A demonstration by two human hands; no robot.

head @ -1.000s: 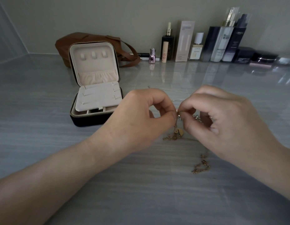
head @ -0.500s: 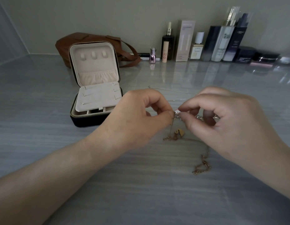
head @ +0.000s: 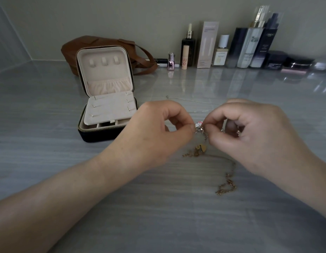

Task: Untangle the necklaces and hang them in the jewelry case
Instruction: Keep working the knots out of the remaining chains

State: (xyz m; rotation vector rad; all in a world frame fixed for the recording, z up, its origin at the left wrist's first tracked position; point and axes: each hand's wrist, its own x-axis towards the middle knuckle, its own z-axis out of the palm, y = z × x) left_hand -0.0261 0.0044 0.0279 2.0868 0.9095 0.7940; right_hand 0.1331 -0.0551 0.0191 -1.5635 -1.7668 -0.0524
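Note:
My left hand and my right hand meet over the grey table, each pinching a tangled knot of necklaces with a small silver and pink charm between the fingertips. A gold chain with a gold pendant trails from the knot and lies on the table below the hands. A thin silver chain runs across the table behind them. The jewelry case stands open at the left, its cream lid upright with three hooks and nothing hanging on them.
A brown leather bag sits behind the case. A row of cosmetic bottles and boxes lines the back wall on the right. The grey table stretches toward me.
The fingertips of both hands have shifted slightly on the knot, and the small pink and silver charm now shows between them. The gold chain on the table has barely moved.

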